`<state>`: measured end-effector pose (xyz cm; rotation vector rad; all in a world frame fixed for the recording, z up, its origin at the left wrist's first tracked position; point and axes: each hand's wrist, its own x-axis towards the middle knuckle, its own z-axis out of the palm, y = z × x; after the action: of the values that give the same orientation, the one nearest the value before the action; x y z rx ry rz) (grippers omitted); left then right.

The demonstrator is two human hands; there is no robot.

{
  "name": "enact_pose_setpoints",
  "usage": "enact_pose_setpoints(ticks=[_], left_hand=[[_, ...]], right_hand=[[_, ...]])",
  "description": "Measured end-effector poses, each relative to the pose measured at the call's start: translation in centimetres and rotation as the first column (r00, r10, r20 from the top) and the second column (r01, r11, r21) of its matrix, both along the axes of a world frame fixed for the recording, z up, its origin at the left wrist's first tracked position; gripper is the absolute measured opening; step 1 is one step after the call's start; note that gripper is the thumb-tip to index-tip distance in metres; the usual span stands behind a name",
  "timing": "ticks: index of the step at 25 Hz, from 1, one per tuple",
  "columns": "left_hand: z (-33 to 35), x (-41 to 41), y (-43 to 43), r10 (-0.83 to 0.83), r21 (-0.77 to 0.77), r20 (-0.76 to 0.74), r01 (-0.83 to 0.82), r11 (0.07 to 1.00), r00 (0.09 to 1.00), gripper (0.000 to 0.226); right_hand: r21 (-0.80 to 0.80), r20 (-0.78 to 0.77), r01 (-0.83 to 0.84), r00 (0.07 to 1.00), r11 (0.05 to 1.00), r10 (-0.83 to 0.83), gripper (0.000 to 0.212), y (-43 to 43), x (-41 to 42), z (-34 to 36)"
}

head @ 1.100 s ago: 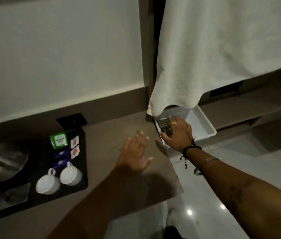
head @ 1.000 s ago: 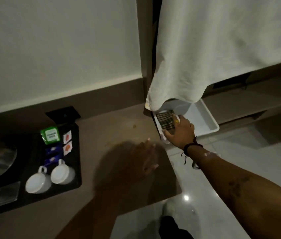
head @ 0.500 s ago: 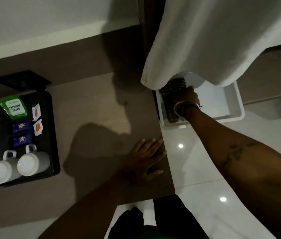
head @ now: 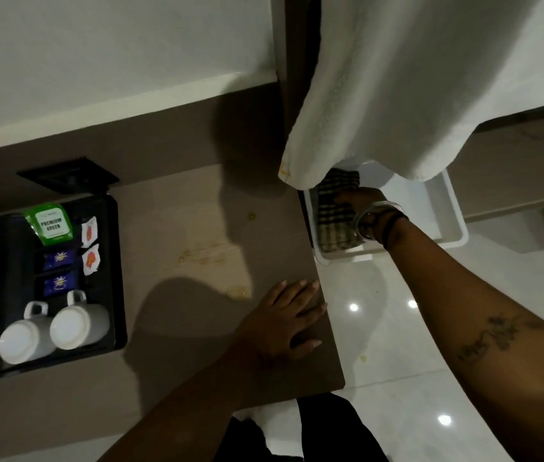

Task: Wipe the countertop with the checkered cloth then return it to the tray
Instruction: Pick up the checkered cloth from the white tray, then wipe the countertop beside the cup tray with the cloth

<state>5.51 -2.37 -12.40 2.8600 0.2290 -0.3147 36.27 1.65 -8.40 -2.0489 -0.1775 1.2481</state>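
The checkered cloth (head: 333,225) lies along the left side of the white tray (head: 448,215), which sits on the floor just right of the brown countertop (head: 197,228). My right hand (head: 355,199) reaches down into the tray and rests on the cloth; its fingers are partly hidden under a hanging white towel (head: 414,78), so the grip is unclear. My left hand (head: 289,320) lies flat, fingers spread, on the countertop's right edge. Small yellowish spots (head: 203,258) mark the countertop.
A black tray (head: 115,261) at the left holds two upturned white mugs (head: 53,331), a green tea packet (head: 50,224) and small sachets. Glossy white floor tiles (head: 380,345) lie right of the counter. A wooden shelf (head: 514,181) runs behind the white tray.
The view has tilted down and moved closer. My right hand has gone deeper into the tray onto the cloth. My left hand has slid to the counter's right edge.
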Motion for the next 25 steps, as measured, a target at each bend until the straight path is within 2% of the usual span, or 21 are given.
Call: enact_pose_setpoints(ticks=[2, 4, 6, 8, 12, 14, 17, 19, 20, 22, 24, 25], left_hand=[[0.2, 0.3, 0.1, -0.009, -0.015, -0.014, 0.009, 1.000, 1.000, 0.067], [1.0, 0.1, -0.3, 0.021, -0.056, -0.015, -0.022, 0.998, 1.000, 0.067], [1.8, -0.4, 0.0, 0.008, -0.065, 0.000, -0.008, 0.998, 1.000, 0.066], [2.8, -3.4, 0.4, -0.060, -0.062, 0.079, 0.065, 0.996, 0.995, 0.062], [4.2, -16.0, 3.5, -0.122, -0.048, 0.164, 0.131, 0.990, 0.979, 0.062], [4.1, -22.0, 5.9, -0.146, 0.013, 0.127, 0.146, 0.989, 0.981, 0.065], [2.9, -27.6, 7.9, -0.159, 0.036, 0.134, 0.156, 0.987, 0.978, 0.067], [1.9, -29.2, 8.3, -0.142, -0.004, 0.180, 0.145, 0.989, 0.973, 0.066], [1.6, -29.7, 8.3, -0.134, -0.022, 0.201, 0.141, 0.990, 0.970, 0.065], [0.7, -30.0, 8.2, -0.109, -0.055, 0.241, 0.126, 0.991, 0.964, 0.064], [0.1, -30.0, 8.1, -0.086, -0.075, 0.260, 0.109, 0.991, 0.962, 0.065], [-0.1, -30.1, 8.0, -0.080, -0.083, 0.252, 0.104, 0.991, 0.964, 0.066]], right_hand=[[0.050, 0.038, 0.015, 0.999, 0.999, -0.017, 0.010, -1.1, -0.6, 1.9], [0.068, 0.192, -0.029, 0.981, 0.997, 0.016, 0.008, -2.4, -2.1, 3.8], [-0.042, 0.470, -0.141, 0.871, 0.989, 0.144, 0.020, -3.2, -4.5, 5.5], [-0.223, 0.640, -0.211, 0.705, 0.952, 0.306, 0.036, -3.7, -9.3, 7.3], [-0.469, 0.600, -0.390, 0.517, 0.793, 0.610, 0.057, -4.9, -24.1, 7.9], [-0.491, 0.590, -0.456, 0.453, 0.742, 0.668, 0.067, -6.4, -31.2, 6.2], [-0.359, 0.711, -0.369, 0.487, 0.857, 0.507, 0.053, -7.8, -34.4, 4.4], [-0.340, 0.783, -0.284, 0.443, 0.896, 0.438, 0.060, -8.3, -31.9, 3.9], [-0.388, 0.786, -0.314, 0.378, 0.866, 0.489, 0.071, -8.2, -30.3, 3.6], [-0.501, 0.705, -0.495, 0.241, 0.710, 0.666, 0.092, -7.4, -27.8, 2.7], [-0.549, 0.626, -0.639, 0.114, 0.539, 0.772, 0.100, -6.3, -27.2, 1.1], [-0.550, 0.634, -0.655, 0.078, 0.519, 0.770, 0.100, -6.2, -27.5, 0.1]])
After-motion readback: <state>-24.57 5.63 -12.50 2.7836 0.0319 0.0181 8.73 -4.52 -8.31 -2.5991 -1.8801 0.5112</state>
